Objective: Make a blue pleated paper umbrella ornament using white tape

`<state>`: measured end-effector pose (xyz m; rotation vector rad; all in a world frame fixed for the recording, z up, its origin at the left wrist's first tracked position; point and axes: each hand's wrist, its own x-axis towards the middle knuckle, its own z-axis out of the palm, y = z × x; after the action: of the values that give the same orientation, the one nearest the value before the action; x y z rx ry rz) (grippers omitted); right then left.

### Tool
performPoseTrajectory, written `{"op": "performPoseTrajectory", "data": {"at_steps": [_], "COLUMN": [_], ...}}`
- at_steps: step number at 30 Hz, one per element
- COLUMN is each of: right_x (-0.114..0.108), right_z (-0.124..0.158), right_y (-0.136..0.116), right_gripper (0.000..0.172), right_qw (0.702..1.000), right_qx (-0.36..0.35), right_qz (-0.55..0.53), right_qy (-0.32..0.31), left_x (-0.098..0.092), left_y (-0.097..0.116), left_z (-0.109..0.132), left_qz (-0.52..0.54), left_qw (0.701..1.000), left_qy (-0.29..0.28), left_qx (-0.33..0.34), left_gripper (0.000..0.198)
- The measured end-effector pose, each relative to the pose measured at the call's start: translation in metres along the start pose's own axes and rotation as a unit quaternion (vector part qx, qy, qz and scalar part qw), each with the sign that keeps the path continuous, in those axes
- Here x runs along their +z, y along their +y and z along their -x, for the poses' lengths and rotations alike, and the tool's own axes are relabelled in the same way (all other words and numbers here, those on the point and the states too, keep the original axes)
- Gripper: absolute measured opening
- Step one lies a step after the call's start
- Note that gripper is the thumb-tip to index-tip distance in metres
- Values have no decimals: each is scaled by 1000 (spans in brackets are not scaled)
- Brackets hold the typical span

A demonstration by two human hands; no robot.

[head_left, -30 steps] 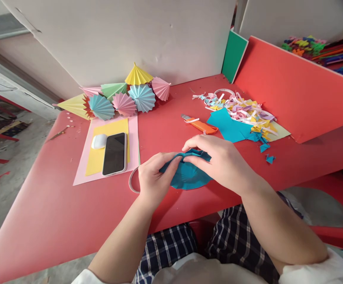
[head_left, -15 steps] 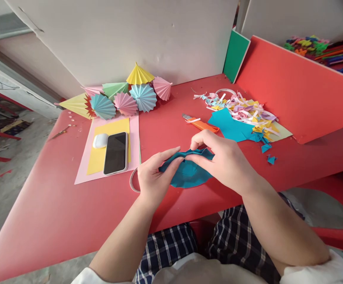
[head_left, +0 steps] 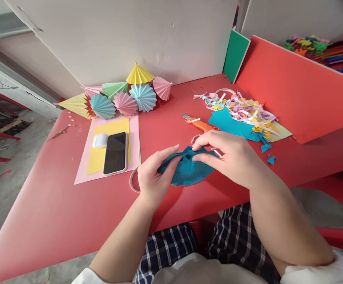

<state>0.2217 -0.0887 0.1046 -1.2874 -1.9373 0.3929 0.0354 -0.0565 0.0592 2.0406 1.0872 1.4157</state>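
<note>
Between my hands is a round piece of creased blue paper (head_left: 190,173), held just above the red table. My left hand (head_left: 157,169) pinches its left edge, thumb on the near side and fingers behind. On the right, my right hand (head_left: 227,154) pinches the upper edge between thumb and index finger. The paper's rim is folded in pleats, with a small raised gap in the middle between the two pinches. Part of the far side is hidden behind my fingers.
Several pleated paper umbrellas (head_left: 143,98) stand at the back left. A phone (head_left: 115,154) and a white case (head_left: 100,140) lie on paper sheets. An orange utility knife (head_left: 201,124), blue paper (head_left: 230,124) and paper scraps (head_left: 242,106) lie to the right. A tape roll (head_left: 133,180) sits by my left hand.
My right hand has shifted slightly right along the rim, away from my left thumb. The pleats between my hands have opened a little. My left hand has barely moved.
</note>
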Motion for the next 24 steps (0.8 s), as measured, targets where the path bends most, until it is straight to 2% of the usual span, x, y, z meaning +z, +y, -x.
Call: {"op": "performPoseTrajectory", "data": {"at_steps": [3, 10, 16, 24], "right_x": [-7, -8, -12, -22], "right_z": [1, 2, 1, 2], "right_y": [2, 5, 8, 13], "right_gripper": [10, 10, 15, 12], "right_qw": [1000, 997, 994, 989], "right_qx": [-13, -37, -26, -13], "right_qz": [11, 22, 39, 79], "right_qy": [0, 58, 97, 123], "left_x": [0, -2, -2, -2], "left_y": [0, 1, -1, -2], "left_z": [0, -2, -2, -2], "left_qz": [3, -16, -2, -12], "left_qw": [1000, 999, 998, 997], "left_qy": [0, -23, -14, -8], "left_qx": [25, 45, 65, 70], "left_gripper": [28, 28, 31, 32]}}
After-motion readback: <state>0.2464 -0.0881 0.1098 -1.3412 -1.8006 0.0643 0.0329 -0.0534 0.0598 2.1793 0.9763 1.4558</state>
